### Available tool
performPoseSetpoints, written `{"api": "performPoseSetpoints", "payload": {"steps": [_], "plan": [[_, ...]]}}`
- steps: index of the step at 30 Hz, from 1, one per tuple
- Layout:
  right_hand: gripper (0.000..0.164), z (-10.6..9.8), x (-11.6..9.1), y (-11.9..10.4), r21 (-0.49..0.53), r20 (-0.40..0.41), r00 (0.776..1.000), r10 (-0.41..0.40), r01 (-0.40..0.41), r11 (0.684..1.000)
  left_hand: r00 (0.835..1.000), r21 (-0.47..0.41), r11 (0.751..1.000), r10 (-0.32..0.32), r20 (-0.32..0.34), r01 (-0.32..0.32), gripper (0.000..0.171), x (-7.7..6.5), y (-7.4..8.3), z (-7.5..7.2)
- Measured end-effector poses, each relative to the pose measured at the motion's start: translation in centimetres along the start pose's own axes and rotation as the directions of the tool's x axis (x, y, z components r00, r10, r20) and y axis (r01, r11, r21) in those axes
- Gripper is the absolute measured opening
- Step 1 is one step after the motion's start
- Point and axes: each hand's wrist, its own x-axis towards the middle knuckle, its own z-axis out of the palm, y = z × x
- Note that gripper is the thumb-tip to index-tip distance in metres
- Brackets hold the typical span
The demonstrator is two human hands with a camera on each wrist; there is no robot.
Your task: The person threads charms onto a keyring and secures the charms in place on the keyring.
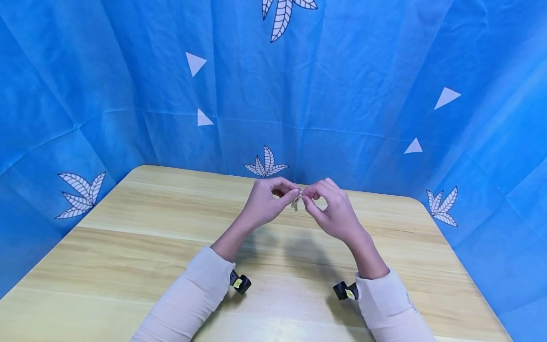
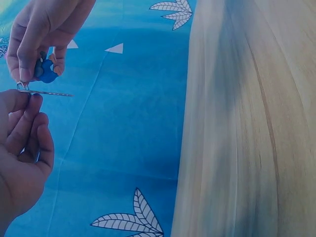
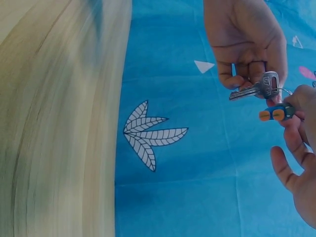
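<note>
Both hands meet in mid-air over the far part of the table. My left hand (image 1: 267,203) pinches a silver key (image 3: 254,89) near its head, between thumb and forefinger. A thin wire key ring (image 2: 22,86) passes through the head of the key. On the other side, my right hand (image 1: 335,211) pinches this ring with its fingertips. A small blue charm with orange round parts (image 3: 277,113) hangs at the right fingers. Seen from the left wrist, the key lies edge-on, pointing away from the left fingertips, partly hidden by them.
A light wood table (image 1: 141,251) lies beneath both forearms. Blue cloth (image 1: 359,66) printed with white leaves and triangles stands around its back and sides. Black wrist cameras (image 1: 241,284) are worn at the cuffs of the pale sleeves (image 1: 192,289).
</note>
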Motion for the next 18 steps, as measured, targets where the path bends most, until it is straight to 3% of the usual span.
{"api": "performPoseSetpoints", "payload": {"steps": [18], "plan": [[0.011,0.49,-0.15,0.03,0.013,-0.038,0.999,0.027,-0.027,1.000,0.999,-0.045,0.999,0.009,-0.045,-0.011,0.014,-0.01,0.11,-0.17]]}}
